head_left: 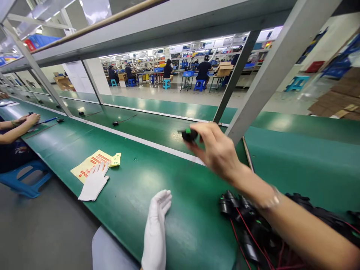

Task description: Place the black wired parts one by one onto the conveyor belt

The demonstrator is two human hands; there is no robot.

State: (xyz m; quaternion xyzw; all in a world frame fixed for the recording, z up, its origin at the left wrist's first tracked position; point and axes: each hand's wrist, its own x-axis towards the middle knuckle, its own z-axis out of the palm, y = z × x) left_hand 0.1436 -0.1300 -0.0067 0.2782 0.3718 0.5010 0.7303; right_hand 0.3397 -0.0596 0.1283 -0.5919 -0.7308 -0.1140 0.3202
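My right hand, bare, is raised over the far strip of the green bench, its fingers closed on a small black part with a green spot. My left hand wears a white glove and rests near the bench's front edge, fingers extended and nothing in them. Left of it, an empty white glove lies partly over a yellow sheet of red stickers. A smaller piece with green dots touches that sheet. Under my right forearm lies a pile of black parts with red wires.
A white-grey frame post rises beside my right hand. Black parts with wires lie on the strip beyond the pale rail. At the far left, another person's hands work over the bench, near a blue stool.
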